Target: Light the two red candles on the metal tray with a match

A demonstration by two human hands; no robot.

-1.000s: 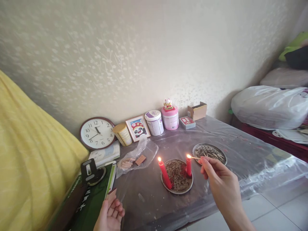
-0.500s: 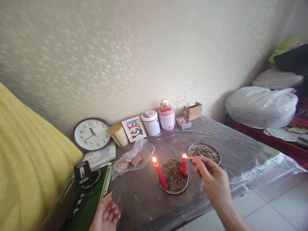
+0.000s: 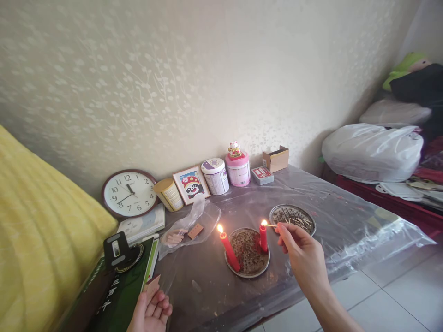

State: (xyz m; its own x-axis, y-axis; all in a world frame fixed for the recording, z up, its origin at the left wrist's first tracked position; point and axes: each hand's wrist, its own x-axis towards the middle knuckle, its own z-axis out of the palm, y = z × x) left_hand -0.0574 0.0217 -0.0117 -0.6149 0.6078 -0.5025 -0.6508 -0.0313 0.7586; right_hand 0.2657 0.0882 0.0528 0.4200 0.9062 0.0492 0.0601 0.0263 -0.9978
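Note:
Between the fingertips of my right hand [image 3: 306, 258] is a thin match [image 3: 272, 225], its tip at the flame of the right red candle [image 3: 264, 240]. The left red candle [image 3: 230, 252] is burning and leans to the left. Both candles stand on a round, stained metal lid [image 3: 247, 260]. Low in the view, my left hand [image 3: 152, 311] pinches a small brown matchbox [image 3: 152, 282] under the thumb, its other fingers loosely curled. Behind my right hand lies a second round lid [image 3: 282, 213] with several matchsticks [image 3: 301, 223] in it.
Clear plastic covers the table [image 3: 204, 299]. A plastic bag [image 3: 192, 221] with loose matches lies left of the candles. Along the wall stand a clock [image 3: 129, 193], a framed panda picture [image 3: 191, 184], tins [image 3: 215, 177] and a cardboard box [image 3: 276, 159]. Books [image 3: 121, 295] lie at left.
The whole view has shifted slightly. My right hand still keeps the match at the right candle's flame, and my left hand stays in place with the matchbox.

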